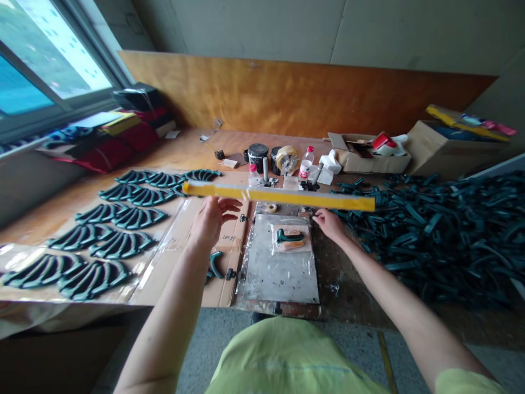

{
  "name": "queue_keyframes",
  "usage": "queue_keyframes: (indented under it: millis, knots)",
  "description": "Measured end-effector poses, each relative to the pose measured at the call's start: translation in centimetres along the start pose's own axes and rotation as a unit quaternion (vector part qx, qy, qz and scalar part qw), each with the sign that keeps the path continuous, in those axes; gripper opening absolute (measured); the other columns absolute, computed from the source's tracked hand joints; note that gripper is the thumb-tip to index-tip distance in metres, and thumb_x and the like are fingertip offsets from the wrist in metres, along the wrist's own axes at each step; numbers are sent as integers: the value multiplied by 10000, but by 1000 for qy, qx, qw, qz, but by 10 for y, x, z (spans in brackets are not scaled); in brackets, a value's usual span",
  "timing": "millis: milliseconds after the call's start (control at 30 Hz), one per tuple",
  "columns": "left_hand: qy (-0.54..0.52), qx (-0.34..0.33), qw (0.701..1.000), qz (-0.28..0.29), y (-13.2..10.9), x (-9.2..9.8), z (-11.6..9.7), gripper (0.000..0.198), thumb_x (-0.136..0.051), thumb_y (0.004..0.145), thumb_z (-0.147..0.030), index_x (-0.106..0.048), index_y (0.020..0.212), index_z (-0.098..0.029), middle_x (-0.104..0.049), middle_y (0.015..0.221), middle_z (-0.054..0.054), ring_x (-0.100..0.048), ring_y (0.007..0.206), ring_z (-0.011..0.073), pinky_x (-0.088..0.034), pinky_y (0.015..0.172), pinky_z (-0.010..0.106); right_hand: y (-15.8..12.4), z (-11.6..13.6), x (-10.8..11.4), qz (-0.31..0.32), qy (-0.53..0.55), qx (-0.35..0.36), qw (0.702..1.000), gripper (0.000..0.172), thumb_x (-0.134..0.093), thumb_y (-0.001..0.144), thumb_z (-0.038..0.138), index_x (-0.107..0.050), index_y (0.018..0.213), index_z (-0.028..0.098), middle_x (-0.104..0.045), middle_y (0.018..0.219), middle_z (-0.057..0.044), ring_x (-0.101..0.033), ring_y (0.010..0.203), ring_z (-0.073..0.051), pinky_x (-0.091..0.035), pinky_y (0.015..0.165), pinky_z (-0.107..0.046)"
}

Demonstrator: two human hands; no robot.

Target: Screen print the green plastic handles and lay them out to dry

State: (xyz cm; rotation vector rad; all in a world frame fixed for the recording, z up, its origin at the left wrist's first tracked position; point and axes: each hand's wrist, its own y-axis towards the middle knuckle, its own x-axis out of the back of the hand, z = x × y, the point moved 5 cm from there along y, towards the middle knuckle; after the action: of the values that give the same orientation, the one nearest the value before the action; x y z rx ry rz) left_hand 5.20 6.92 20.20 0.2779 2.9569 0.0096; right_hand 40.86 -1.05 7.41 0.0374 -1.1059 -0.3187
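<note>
My left hand is over the cardboard, just under the left part of a long yellow bar. Its fingers are slightly curled and apart, with nothing visible in them. My right hand is beside the upper right corner of a grey metal plate. Its thumb and fingertips come together; what they hold, if anything, is too small to make out. Between the hands, a dark green curved part lies on a small pale block fixed to the plate. Another green curved piece is partly hidden behind my left forearm.
Dark green fan-shaped parts lie in rows on the left. A large heap of loose green pieces covers the right. Behind the plate stand a black-sided can, a tape roll, a red-capped bottle and an open carton.
</note>
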Motion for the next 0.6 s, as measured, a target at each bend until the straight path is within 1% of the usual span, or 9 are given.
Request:
queue_keyframes:
  millis: [100,167,267,333,367,433,500,533,600]
  knots:
    - [-16,-4,1000,-14,18,-10,-10,580,-418,863,-677,-628,967,-146,-673,793,57,-641,698,145,-487,598,241,-26,16,-34,54,24,46,997,304,-682,838,306,-625,1119,205,-684,936,-40,-628,861,-182,-482,774,-295]
    - [-31,-18,998,-53,12,-8,2,536,-458,861,-655,-603,1058,-178,-686,826,39,-643,699,133,-484,599,227,-34,35,-45,83,17,87,993,374,-723,807,268,-620,1164,219,-665,1015,-49,-602,954,-194,-462,849,-323]
    - [-10,87,995,-42,-25,-13,58,549,-562,814,-633,-586,1142,-194,-717,866,55,-663,702,156,-493,577,241,-45,66,-41,84,-14,111,990,185,-702,827,210,-672,1010,210,-639,980,-48,-565,967,-200,-440,871,-334]
    - [28,273,959,73,-68,-30,113,600,-615,762,-654,-635,1090,-152,-740,901,127,-695,739,223,-516,563,291,-61,93,-34,53,-29,141,988,87,-668,863,247,-674,929,190,-621,930,-59,-542,946,-212,-439,853,-341]
    - [22,340,934,107,-92,-36,136,610,-619,755,-664,-640,1102,-163,-743,968,150,-708,803,257,-535,579,319,-73,110,-34,41,-36,177,983,94,-641,885,267,-671,915,184,-613,911,-65,-532,939,-218,-437,849,-348]
    - [-36,388,914,108,-126,-41,167,518,-624,778,-632,-655,1038,-185,-743,1011,141,-714,876,262,-566,647,339,-99,143,-40,47,-40,288,956,146,-574,928,300,-672,931,192,-608,885,-62,-521,925,-219,-431,851,-356]
    - [-87,394,913,57,-144,-30,184,399,-626,812,-569,-651,955,-198,-750,968,108,-722,832,232,-573,647,314,-116,155,-50,84,-29,378,922,186,-528,954,323,-673,1000,217,-622,882,-45,-529,910,-205,-431,854,-345]
    - [-94,390,916,21,-148,-17,190,354,-621,830,-535,-644,927,-196,-751,935,95,-724,788,216,-571,623,296,-115,148,-51,101,-26,384,917,194,-520,959,321,-673,1031,226,-634,891,-39,-538,908,-196,-434,853,-332]
    - [-72,373,923,-66,-148,23,198,309,-571,883,-483,-631,923,-182,-750,892,85,-726,729,195,-567,583,270,-95,103,-43,123,-50,300,945,188,-525,956,278,-685,1031,214,-660,936,-49,-558,922,-186,-441,853,-310]
